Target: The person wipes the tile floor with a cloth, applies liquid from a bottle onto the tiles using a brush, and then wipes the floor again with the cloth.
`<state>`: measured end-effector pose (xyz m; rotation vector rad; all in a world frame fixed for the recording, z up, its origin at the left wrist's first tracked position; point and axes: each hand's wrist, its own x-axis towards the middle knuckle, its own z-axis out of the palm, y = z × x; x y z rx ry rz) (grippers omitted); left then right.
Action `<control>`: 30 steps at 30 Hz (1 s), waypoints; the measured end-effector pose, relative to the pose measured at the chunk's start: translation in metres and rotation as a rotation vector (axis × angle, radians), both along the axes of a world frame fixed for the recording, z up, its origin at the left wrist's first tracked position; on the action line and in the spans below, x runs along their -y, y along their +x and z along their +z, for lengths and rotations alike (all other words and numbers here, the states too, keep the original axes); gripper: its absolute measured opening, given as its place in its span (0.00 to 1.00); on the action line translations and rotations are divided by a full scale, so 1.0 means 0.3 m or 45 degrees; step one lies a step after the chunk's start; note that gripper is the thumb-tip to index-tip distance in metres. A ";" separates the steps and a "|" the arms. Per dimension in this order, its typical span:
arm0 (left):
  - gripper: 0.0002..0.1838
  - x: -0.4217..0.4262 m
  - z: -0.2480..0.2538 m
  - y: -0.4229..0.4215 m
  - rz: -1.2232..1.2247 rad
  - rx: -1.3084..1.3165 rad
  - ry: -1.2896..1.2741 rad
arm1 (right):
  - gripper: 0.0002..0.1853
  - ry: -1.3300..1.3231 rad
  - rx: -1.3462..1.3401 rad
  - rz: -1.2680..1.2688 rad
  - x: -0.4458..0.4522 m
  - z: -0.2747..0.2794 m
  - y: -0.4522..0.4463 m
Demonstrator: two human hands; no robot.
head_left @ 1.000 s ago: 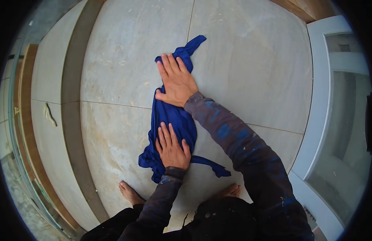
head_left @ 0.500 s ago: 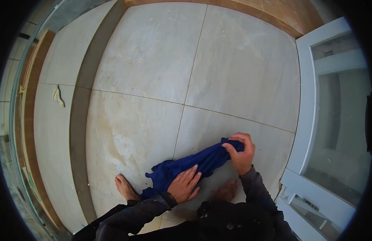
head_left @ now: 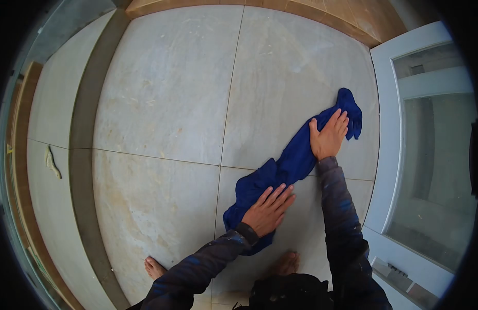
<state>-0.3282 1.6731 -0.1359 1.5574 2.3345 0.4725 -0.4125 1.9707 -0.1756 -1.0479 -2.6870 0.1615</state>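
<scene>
A dark blue cloth (head_left: 295,150) lies stretched out and crumpled across the pale floor tiles (head_left: 166,93), running from near my feet up toward the right. On its nearer part rests my left hand (head_left: 264,209), palm down with the fingers stretched and slightly spread. My right hand (head_left: 329,135) presses flat on the farther part, its fingers extended and the thumb apart. The far end of the cloth, bunched and folded, sticks out beyond my right fingertips. Neither hand grips the cloth.
A step edge (head_left: 86,119) runs along the left, with a small pale crumpled scrap (head_left: 52,161) on its upper tile. To the right stands a white framed glass door (head_left: 386,129). A brown wooden border (head_left: 301,11) closes the back. My bare feet (head_left: 155,267) are on the floor.
The cloth has shifted forward and to the right and is more stretched out. My right hand has gone from pinching its end to lying flat; my left hand has moved forward and right too.
</scene>
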 end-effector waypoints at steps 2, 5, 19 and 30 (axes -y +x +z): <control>0.37 -0.133 -0.030 -0.157 0.234 -0.064 0.143 | 0.54 0.037 -0.005 0.141 -0.115 -0.015 -0.280; 0.39 -0.233 -0.019 -0.403 0.587 -0.142 0.227 | 0.53 0.076 0.024 0.481 -0.156 -0.015 -0.690; 0.40 0.379 0.040 0.121 1.163 -0.140 -0.268 | 0.45 -0.291 -0.195 1.539 0.974 0.084 -0.536; 0.35 0.576 0.176 0.536 0.183 0.415 0.083 | 0.20 -1.774 -0.295 0.782 0.480 0.461 0.360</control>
